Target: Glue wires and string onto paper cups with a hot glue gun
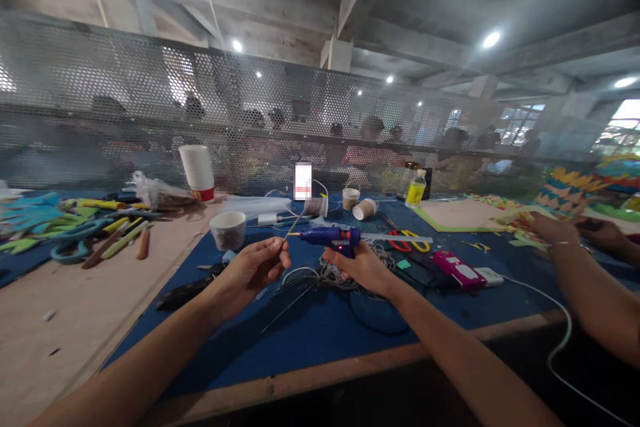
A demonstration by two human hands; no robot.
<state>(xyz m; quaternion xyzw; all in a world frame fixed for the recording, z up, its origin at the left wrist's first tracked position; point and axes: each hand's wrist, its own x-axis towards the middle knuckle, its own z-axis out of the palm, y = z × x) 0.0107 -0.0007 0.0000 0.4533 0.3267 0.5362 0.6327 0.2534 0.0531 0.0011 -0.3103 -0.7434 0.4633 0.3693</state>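
Note:
My right hand [364, 268] grips the handle of a blue glue gun [327, 235], its nozzle pointing left and a clear glue stick [395, 238] jutting from the back. My left hand [253, 273] pinches a thin grey stem [296, 223] that slants up to the right. The nozzle tip meets or nearly meets the stem; I cannot tell which. Below the gun lie a tangle of grey cord [335, 275] and several thin wires [286, 310] on the blue mat [300, 353]. A patterned paper cup [228, 231] stands beyond my left hand.
Scissors [410, 241] and a magenta box [457, 270] with a white cable lie to the right. Another person's hand [550, 228] works at the far right. Stacked cups [197, 172], blue-handled scissors [80, 240] and tools occupy the left. A perforated metal screen [280, 127] stands behind.

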